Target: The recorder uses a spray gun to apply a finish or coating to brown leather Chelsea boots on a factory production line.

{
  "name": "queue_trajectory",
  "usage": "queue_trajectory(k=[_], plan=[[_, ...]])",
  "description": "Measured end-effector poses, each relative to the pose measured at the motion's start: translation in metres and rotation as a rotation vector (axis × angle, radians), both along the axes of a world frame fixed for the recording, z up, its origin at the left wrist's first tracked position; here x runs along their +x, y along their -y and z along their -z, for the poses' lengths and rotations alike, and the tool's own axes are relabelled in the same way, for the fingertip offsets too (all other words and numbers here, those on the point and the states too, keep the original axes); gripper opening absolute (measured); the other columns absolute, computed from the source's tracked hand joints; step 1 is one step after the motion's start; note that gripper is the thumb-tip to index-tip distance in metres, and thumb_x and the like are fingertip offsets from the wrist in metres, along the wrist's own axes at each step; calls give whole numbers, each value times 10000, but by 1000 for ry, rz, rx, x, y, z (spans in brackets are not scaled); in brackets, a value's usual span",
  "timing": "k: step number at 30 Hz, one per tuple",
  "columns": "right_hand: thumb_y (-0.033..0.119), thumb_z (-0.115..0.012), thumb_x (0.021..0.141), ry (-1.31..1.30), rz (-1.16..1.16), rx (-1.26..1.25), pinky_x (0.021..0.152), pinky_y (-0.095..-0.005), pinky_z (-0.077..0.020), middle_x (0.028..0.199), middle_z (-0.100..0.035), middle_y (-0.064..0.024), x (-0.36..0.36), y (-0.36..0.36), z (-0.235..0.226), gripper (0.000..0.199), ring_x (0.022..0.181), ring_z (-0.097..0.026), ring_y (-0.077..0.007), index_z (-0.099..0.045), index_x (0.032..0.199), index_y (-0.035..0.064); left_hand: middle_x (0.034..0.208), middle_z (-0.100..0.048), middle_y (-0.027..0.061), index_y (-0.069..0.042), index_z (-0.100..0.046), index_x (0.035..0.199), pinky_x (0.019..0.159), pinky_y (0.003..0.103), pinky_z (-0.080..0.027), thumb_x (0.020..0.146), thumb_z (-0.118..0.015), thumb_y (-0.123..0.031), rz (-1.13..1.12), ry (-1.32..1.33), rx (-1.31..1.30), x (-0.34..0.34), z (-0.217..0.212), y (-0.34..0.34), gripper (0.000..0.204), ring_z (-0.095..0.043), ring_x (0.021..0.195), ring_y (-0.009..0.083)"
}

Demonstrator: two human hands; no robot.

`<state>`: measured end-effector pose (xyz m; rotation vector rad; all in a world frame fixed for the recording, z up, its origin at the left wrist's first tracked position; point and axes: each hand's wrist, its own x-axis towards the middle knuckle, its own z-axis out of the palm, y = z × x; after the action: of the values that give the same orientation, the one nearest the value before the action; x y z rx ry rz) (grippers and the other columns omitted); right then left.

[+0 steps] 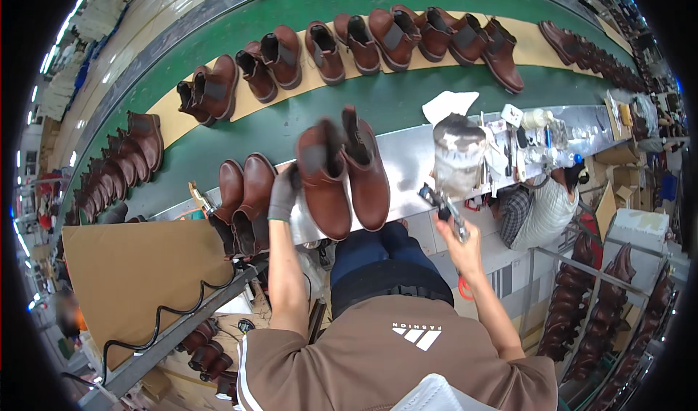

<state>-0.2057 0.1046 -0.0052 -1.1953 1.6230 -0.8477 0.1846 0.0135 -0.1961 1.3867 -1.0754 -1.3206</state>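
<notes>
Just ahead of my lap (385, 262), my right forearm (494, 309) slants up and inward, and my right hand (465, 247) is curled round a metal tool (456, 222) whose blue-and-dark end points away to the left. My left forearm (288, 287) rises almost straight. My left hand (282, 198), gloved in grey, is set against the outer side of a brown boot (325, 200); its fingertips are hidden, so I can't tell how they grip. That boot, blurred at the shaft, has its toe toward me, close beside a second brown boot (371, 196), both at the near edge of the metal counter (411, 149). Left of my glove, another pair of boots (258, 185) points its toes away. Right of the second boot is a cloudy container (459, 164). Farther off, a row of boots (392, 40) lines a tan strip (534, 54) on a green surface (396, 87).
</notes>
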Motion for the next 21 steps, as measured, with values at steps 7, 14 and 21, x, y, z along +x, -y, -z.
queue_trajectory(k=[7, 14, 21], plan=[[325, -708, 814, 93, 32, 1, 631, -265, -402, 690, -504, 14, -23, 84, 140, 343, 682, -433, -93, -546, 820, 22, 867, -617, 212, 43, -583, 1038, 669, 364, -462, 950, -418, -242, -207, 1226, 26, 5, -50, 26, 341, -585, 712, 303], [264, -733, 769, -5, -111, 67, 693, -331, -458, 775, -595, -74, -39, 84, 153, 331, 723, -543, -178, -578, 895, 0, 808, -590, 213, 71, -566, 932, 740, 405, -437, 877, -554, -399, -291, 691, -53, -66, -149, 45, 474, -579, 768, 342], [90, -663, 708, -532, -213, -41, 769, -452, -479, 897, -628, -222, -46, 40, 139, 371, 852, -597, -389, -558, 1046, -18, 838, -657, 146, 79, -632, 930, 717, 339, -479, 794, -644, -492, -39, 364, 361, -86, -151, 58, 587, -634, 763, 236]])
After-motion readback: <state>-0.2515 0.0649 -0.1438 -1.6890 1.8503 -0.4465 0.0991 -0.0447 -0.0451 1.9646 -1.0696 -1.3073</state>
